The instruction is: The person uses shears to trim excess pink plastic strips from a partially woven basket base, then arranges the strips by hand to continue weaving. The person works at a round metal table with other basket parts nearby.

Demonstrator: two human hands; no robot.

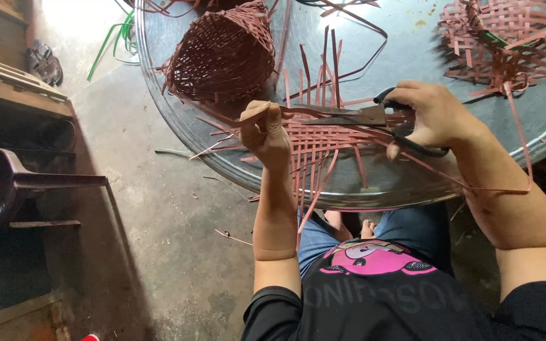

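Note:
My left hand (265,131) pinches a reddish-brown strip (222,119) that sticks out of a flat woven mat (323,142) lying on a round metal tray (235,164). My right hand (434,117) grips black-handled scissors (361,115), with the blades pointing left toward the left hand and lying across the mat. Loose strip ends stand up from the mat and hang over the tray's near rim.
A finished reddish-brown basket (222,57) lies on its side at the tray's far left. Another partly woven piece (507,38) sits at the far right. Green strips (118,38) lie on the concrete floor. A dark plastic chair (14,183) stands at the left.

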